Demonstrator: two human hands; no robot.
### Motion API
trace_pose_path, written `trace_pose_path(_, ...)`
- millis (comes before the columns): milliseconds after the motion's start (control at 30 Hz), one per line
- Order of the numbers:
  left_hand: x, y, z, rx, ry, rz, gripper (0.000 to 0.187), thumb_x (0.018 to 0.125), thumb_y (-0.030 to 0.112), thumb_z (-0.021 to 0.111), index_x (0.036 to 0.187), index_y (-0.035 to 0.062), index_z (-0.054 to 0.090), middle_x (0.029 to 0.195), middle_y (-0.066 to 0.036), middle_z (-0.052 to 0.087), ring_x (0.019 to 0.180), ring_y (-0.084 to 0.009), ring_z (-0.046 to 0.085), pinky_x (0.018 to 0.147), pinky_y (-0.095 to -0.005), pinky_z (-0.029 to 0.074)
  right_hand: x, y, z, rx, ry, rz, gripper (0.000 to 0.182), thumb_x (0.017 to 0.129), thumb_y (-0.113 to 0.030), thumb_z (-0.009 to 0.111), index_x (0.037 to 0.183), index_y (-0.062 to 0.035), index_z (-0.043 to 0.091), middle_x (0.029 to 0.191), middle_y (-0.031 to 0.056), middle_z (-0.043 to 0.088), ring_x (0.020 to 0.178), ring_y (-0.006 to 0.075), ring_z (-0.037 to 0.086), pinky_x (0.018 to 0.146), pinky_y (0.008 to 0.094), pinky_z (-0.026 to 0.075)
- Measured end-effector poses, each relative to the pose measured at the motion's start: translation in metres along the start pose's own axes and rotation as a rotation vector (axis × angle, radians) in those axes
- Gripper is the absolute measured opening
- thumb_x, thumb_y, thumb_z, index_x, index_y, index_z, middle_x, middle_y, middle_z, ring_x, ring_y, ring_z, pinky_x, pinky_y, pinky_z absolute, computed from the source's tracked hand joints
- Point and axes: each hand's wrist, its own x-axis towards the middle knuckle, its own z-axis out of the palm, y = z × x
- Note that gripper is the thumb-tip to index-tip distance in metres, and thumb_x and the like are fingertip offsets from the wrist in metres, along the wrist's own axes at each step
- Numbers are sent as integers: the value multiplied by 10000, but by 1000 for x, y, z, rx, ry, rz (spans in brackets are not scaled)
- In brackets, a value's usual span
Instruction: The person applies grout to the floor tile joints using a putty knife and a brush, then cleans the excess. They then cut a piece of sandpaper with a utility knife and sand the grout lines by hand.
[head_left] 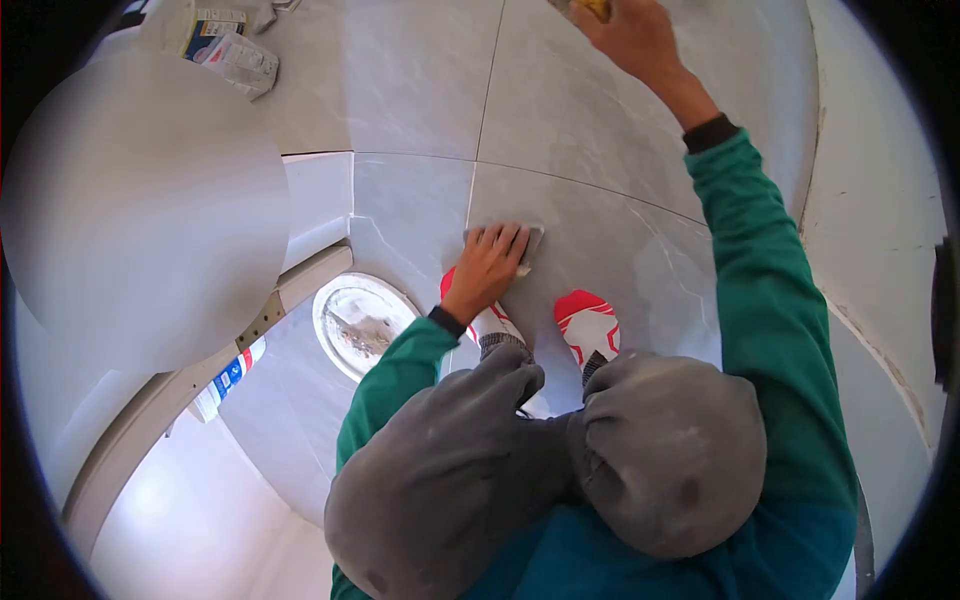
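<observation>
Two hands [488,262] [632,35], two red-white shoes [588,325] [478,312], one white bucket [360,325], one tube [228,378], two packets [228,45].

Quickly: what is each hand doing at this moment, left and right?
Left hand: flat, pressing a grey pad on the floor tile.
Right hand: closed on a yellow sponge.

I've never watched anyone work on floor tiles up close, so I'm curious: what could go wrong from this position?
Three risks, as guesses:
1. The white bucket of paste sits close behind the left hand; an elbow might knock it.
2. The right hand stretches far forward with a yellow object, so balance in this squat could slip.
3. The shoes stand on the grey tiles and may smear them.
</observation>
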Motion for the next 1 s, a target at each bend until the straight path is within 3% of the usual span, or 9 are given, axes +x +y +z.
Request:
trace_pose_path(67, 24, -15, 10, 61, 160, 60, 399, 748, 156, 521, 1135, 57, 521, 1041, -83, 520, 927, -236, 496, 784, -365, 387, -10, 5, -22, -88, -83, -67, 336, 774, -338, 639, 785, -3, 607, 644, 147, 595, 539, 283, 580, 506, 343, 451)
trace_pose_path(367, 53, -31, 1, 11, 8, 124, 438, 726, 142, 558, 1158, 82, 522, 1026, -94, 542, 955, -273, 500, 844, -400, 391, -141, 13, -91, 10, -370, 279, 270, 758, -247, 650, 800, 19, 630, 591, 140, 600, 484, 263, 580, 467, 334, 450)
trace_pose_path(533, 67, -30, 0, -10, 63, 139, 438, 727, 104, 549, 1163, 76, 521, 1029, -88, 550, 939, -258, 508, 815, -388, 393, -210, -6, -117, 43, -120, 453, 228, 734, -193, 663, 874, -21, 607, 710, 115, 626, 601, 268, 610, 531, 346, 476)
trace_pose_path(667, 62, 16, -16, -32, -103, 330, 387, 763, 138, 521, 1143, 65, 518, 1051, -89, 537, 954, -242, 508, 802, -381, 388, -314, -30, -163, 155, -550, 339, 307, 606, -122, 702, 901, -128, 617, 876, 67, 621, 803, 259, 583, 681, 375, 476)
trace_pose_path(767, 57, 43, -22, -98, -123, 347, 396, 763, 121, 520, 1155, 67, 502, 1069, -91, 532, 962, -242, 507, 801, -380, 388, -336, -19, -186, 132, -643, 479, 374, 566, -104, 693, 928, -158, 621, 879, 61, 610, 787, 260, 551, 681, 375, 459)
trace_pose_path(833, 63, 55, -20, -124, -147, 386, 440, 748, 109, 541, 1184, 73, 487, 1087, -90, 521, 967, -249, 500, 805, -381, 382, -301, 37, -170, 104, -337, 338, 381, 568, -123, 688, 940, -138, 610, 803, 99, 563, 748, 289, 531, 618, 392, 426)
trace_pose_path(900, 73, 69, -21, -159, -154, 414, 496, 737, 103, 572, 1222, 86, 466, 1105, -89, 512, 973, -257, 494, 819, -379, 371, -263, 115, -125, 254, -4, 649, 295, 598, -172, 681, 870, -99, 597, 743, 143, 531, 690, 326, 522, 555, 410, 418)
trace_pose_path(933, 81, 71, -24, -153, -141, 438, 496, 737, 103, 572, 1222, 86, 466, 1105, -89, 512, 973, -257, 494, 819, -379, 371, -202, 101, -138, -336, -62, 408, 204, 644, -198, 670, 787, -85, 577, 712, 133, 535, 677, 326, 526, 562, 412, 427)
trace_pose_path(1000, 92, 75, -30, -132, -120, 436, 508, 731, 105, 585, 1225, 86, 469, 1111, -91, 512, 973, -252, 494, 818, -374, 372, -157, 100, -147, -472, 27, 247, 125, 720, -178, 657, 799, -99, 601, 702, 70, 558, 639, 274, 531, 547, 341, 443)
